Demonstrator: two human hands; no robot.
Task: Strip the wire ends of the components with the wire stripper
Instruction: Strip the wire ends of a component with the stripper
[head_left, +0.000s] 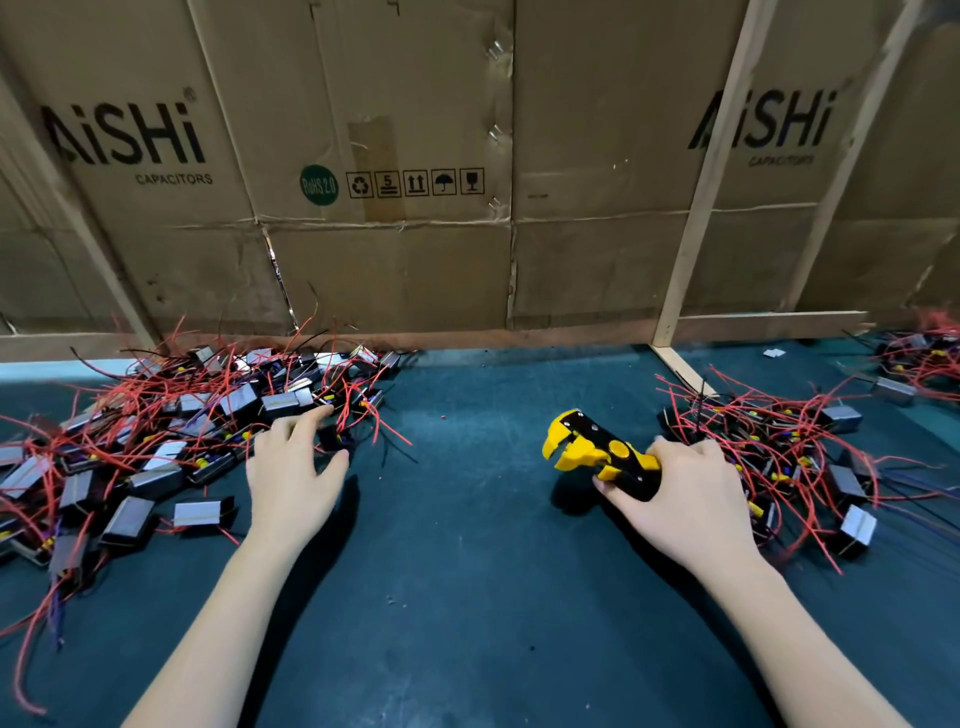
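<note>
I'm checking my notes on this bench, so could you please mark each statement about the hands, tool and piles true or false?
1. The right hand grips the yellow and black wire stripper. True.
2. The stripper's jaws are clamped on a red wire. False: they hold nothing.
3. The left hand reaches into the left pile of parts. True.
4. The mat is red. False: it is dark blue-green.
5. Cardboard stands behind the bench. True.

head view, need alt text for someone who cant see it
A person's right hand grips a yellow and black wire stripper above a dark green mat, while the left hand reaches into a pile of red-wired components. Cardboard boxes stand behind.
</note>
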